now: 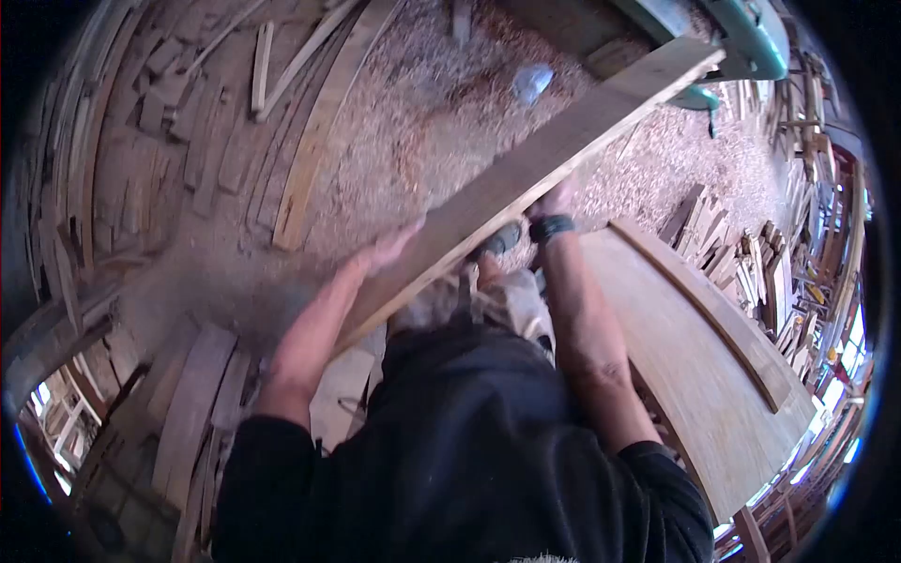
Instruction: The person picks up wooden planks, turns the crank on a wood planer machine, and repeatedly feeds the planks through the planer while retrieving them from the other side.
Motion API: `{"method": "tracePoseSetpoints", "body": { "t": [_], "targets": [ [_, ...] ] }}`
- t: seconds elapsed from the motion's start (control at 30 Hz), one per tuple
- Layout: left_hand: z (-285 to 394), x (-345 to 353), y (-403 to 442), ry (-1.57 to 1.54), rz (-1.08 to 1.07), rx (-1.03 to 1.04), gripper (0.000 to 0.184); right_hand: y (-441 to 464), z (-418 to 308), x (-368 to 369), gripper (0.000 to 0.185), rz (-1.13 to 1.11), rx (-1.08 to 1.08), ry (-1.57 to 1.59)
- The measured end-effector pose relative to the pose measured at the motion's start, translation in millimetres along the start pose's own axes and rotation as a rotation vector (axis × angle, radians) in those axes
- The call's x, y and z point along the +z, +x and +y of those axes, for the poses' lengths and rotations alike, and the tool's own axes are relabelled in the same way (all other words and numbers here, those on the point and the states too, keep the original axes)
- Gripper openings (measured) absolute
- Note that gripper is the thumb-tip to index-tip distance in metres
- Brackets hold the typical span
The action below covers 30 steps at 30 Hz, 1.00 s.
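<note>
A long wooden plank (526, 174) runs diagonally in front of my body, from beside my left forearm up to the far right. My left hand (396, 246) grips its left edge, somewhat blurred. On the opposite edge my right hand (556, 199), with a dark band at the wrist, holds the plank from the side and below; its fingers are partly hidden by the wood. The plank's far end lies close to a green machine (751, 42) at the upper right.
Wood shavings (422, 122) cover the floor, with a crumpled clear plastic piece (532, 83) on them. Loose boards (314, 122) lie at the left. A wide wooden panel (676, 328) with a strip of wood (704, 310) on it is at my right, near piled offcuts (751, 253).
</note>
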State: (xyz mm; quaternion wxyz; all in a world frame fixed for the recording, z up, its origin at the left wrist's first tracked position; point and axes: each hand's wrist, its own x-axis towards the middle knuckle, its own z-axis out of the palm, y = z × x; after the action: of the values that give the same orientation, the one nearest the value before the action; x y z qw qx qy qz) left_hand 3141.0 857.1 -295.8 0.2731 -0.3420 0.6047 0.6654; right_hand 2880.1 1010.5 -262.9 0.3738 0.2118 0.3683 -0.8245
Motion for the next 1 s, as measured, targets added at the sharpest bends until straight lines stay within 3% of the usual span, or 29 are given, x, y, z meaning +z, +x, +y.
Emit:
{"method": "tracePoseSetpoints", "body": {
  "t": [0.03,0.07,0.1,0.13,0.17,0.2,0.27,0.33,0.43,0.5,0.63,0.67,0.77,0.83,0.9,0.93,1.0],
  "targets": [
    [22,7,-21,-0.009,-0.016,-0.028,0.072,11,7,-11,0.070,-0.013,0.022,0.013],
    [-20,13,-2,-0.180,-0.125,-0.028,0.072,11,13,-3,0.072,0.055,-0.018,0.000],
    [-11,9,-9,-0.281,-0.287,-0.120,0.065,10,15,2,0.074,0.124,-0.058,-0.008],
    [-8,7,-16,-0.377,-0.450,-0.228,0.058,37,20,-39,0.074,-0.248,0.067,0.167],
    [-10,11,-22,-0.429,-0.511,-0.042,0.057,62,23,-74,0.077,-0.621,0.205,0.324],
    [5,17,-43,-0.495,-0.419,-0.113,0.061,50,12,-45,0.077,-0.640,0.179,0.318],
    [-78,27,-30,-0.563,-0.365,-0.145,0.081,3,-5,37,0.082,0.263,-0.030,-0.167],
    [-14,15,-93,-0.711,-0.238,-0.369,0.071,24,-7,14,0.084,0.238,-0.013,-0.237],
    [-34,10,-114,-0.715,-0.152,-0.361,0.068,6,-13,26,0.081,0.331,-0.058,-0.379],
    [-57,5,-113,-0.013,-0.063,-0.263,0.057,-1,-11,28,0.077,0.404,-0.230,-0.613],
    [-82,6,-99,0.163,0.114,-0.167,0.049,23,7,11,0.067,0.400,-0.359,-0.628],
    [-80,9,-96,0.181,0.167,-0.115,0.049,37,11,11,0.056,0.352,-0.505,-0.553],
    [-61,9,-79,0.269,0.243,-0.094,0.052,48,-12,22,0.049,0.506,-0.363,-0.762],
    [-38,8,-60,0.331,0.261,-0.125,0.054,71,-18,10,0.045,0.413,-0.397,-0.636],
    [-16,7,-42,0.131,0.283,0.001,0.057,63,-32,20,0.043,0.275,-0.302,-0.634],
    [-9,7,-31,0.131,0.286,0.008,0.057,64,-17,10,0.042,0.207,-0.395,-0.595],
    [6,10,-7,0.000,0.266,0.159,0.058,39,9,-13,0.044,0.120,-0.263,-0.708]
  ]
}}
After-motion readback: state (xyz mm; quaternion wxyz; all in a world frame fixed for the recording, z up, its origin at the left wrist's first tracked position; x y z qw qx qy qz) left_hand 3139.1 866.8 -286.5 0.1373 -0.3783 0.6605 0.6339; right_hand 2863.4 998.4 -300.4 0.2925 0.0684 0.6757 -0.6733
